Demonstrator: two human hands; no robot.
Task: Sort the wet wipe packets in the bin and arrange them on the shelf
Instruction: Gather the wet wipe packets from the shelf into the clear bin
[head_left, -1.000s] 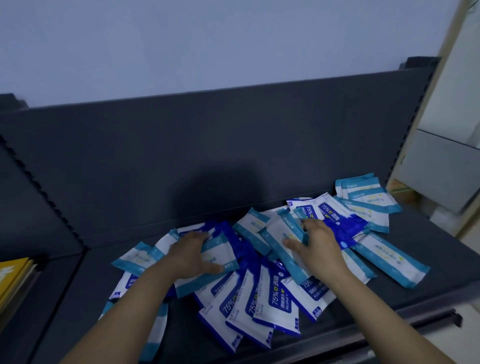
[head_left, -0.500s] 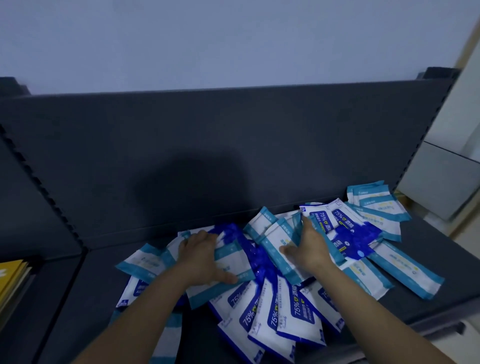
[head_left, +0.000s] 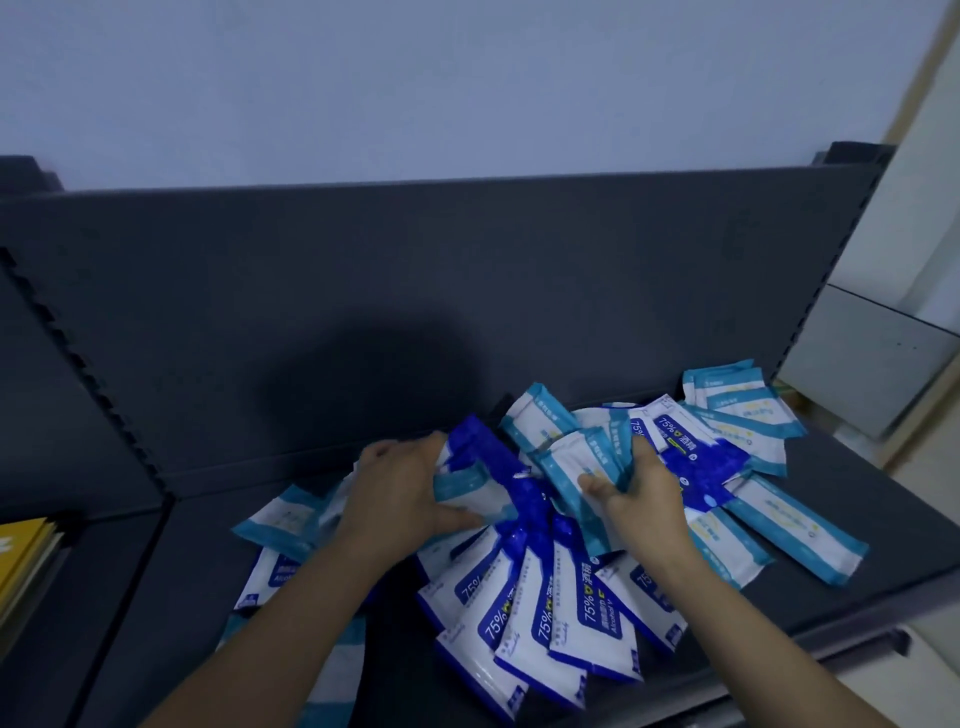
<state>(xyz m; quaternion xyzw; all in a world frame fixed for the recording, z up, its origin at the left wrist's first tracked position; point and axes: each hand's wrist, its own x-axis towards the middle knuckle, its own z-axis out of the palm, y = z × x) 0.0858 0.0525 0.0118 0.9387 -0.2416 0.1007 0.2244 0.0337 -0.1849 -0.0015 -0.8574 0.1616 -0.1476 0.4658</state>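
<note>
Sorting two kinds of wipe packets on the shelf

One dark grey shelf (head_left: 171, 597) is seen, and one big heap of wet wipe packets (head_left: 540, 623) is spread across it, from the back wall to the front edge. No bin is seen.

Two kinds are mixed up in the heap. About ten light blue packets (head_left: 800, 525) can be counted, and about ten dark blue packets (head_left: 597, 613) marked 75%. Many are half hidden under others, so the exact number cannot be told.

Two hands are seen, both in the middle of the heap. The left packet (head_left: 467, 491), a light blue one, is gripped by the curled fingers of the left hand (head_left: 400, 493). The right packet (head_left: 571, 467), also light blue, is gripped by the curled fingers of the right hand (head_left: 641, 504). One small yellow stack (head_left: 23, 561) is seen at the far left, well apart from the heap.

The sorting step is judged to be in hand, with light blue packets being picked out of the mix. Little looks done, since both kinds lie jumbled together. Next, the two held packets should be lifted free without the others being dragged along. They should then be laid together at one side, so that like is kept with like.
</note>
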